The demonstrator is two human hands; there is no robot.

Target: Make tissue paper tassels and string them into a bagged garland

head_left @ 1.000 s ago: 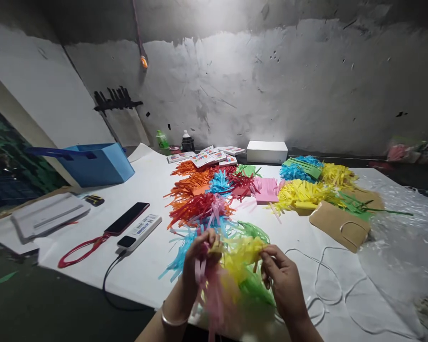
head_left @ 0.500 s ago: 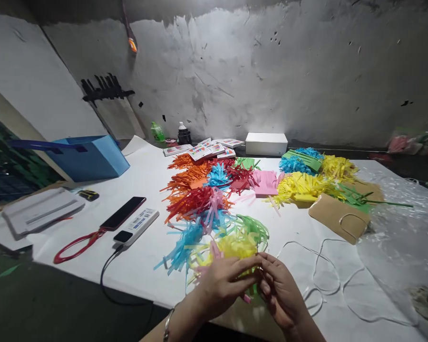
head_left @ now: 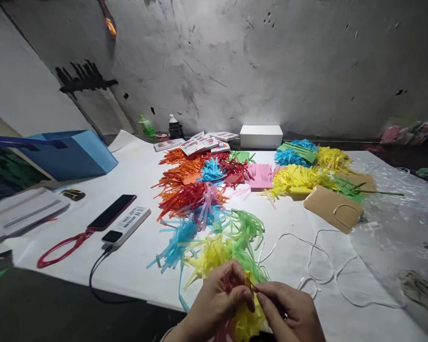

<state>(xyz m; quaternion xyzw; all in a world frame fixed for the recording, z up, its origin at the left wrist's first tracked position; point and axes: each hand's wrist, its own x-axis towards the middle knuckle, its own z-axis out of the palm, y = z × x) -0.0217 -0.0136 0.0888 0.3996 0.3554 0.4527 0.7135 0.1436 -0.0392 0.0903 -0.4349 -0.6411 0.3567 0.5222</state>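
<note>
My left hand (head_left: 219,299) is closed around the top of a yellow paper tassel (head_left: 248,320), whose strips hang below my fingers near the table's front edge. My right hand (head_left: 288,308) pinches close beside the tassel's twisted top, at a thin dark strand too small to make out. Pink strips show under and between the left fingers. Just beyond my hands lie tassels of yellow (head_left: 209,256), green (head_left: 248,228) and blue (head_left: 180,242) strips. A white cord (head_left: 321,251) lies in loops to the right.
Orange fringe (head_left: 180,173), pink paper (head_left: 260,175) and yellow fringe (head_left: 299,178) lie farther back. A brown card (head_left: 333,209) and clear plastic (head_left: 395,237) are on the right. On the left are a phone (head_left: 112,212), a white power bank (head_left: 128,225) and a blue box (head_left: 69,154).
My hands have moved down and slightly right. The left hand has turned, showing the yellow tassel's top between both hands. The view has shifted, so the table's things appear farther left and higher.
</note>
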